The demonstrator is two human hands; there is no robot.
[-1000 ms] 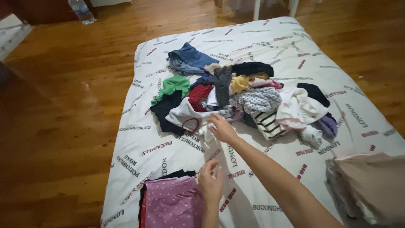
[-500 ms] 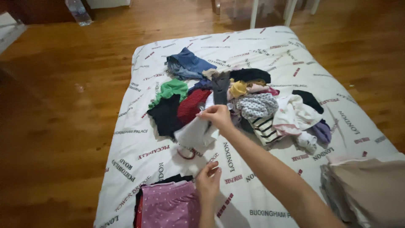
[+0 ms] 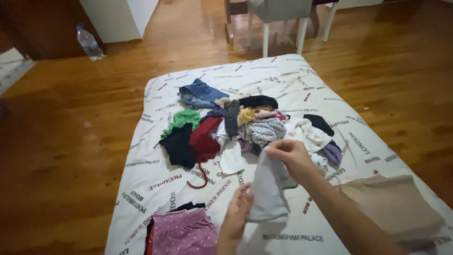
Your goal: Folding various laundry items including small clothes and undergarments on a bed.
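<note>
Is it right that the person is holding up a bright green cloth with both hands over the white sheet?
Not quite. The cloth is pale grey-white, not bright green. The head view shows the right hand pinching its top and the left hand at its lower edge, over the white sheet. The green garment lies in the pile.

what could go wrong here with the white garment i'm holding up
The right hand pinches only the top edge of the white garment, so it may slip. The left hand barely touches its lower edge. Its hem hangs near the pink stack and could disturb it.
</note>
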